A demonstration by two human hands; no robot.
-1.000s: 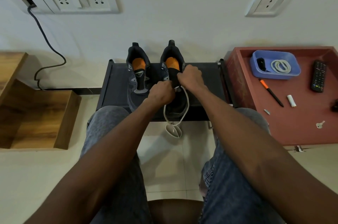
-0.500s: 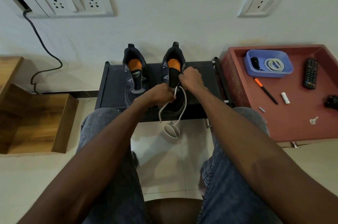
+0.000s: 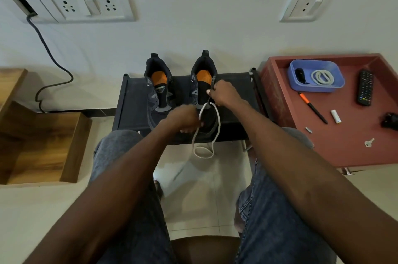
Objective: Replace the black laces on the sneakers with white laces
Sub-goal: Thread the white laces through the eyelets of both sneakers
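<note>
Two dark sneakers with orange insoles stand side by side on a black rack [image 3: 133,99]. The left sneaker [image 3: 158,89] has no lace visible. My right hand [image 3: 224,93] pinches the eyelet edge of the right sneaker [image 3: 201,82] near its collar. A white lace [image 3: 212,125] runs from that hand in a loop that hangs over the rack's front edge. My left hand [image 3: 183,118] grips one strand of the lace lower down, in front of the sneaker's toe. A second white lace [image 3: 322,77] lies coiled in a blue tray [image 3: 315,88].
A red table [image 3: 344,140] on the right holds the blue tray, a remote [image 3: 365,87], a pen [image 3: 312,107], a small white cylinder [image 3: 336,116] and a key [image 3: 369,142]. Wooden steps [image 3: 41,147] stand at the left. A cable [image 3: 51,69] hangs from a wall socket.
My left hand has pulled its lace strand down and toward me, away from the right hand. The right hand stays at the sneaker's eyelets. The hanging loop is shorter.
</note>
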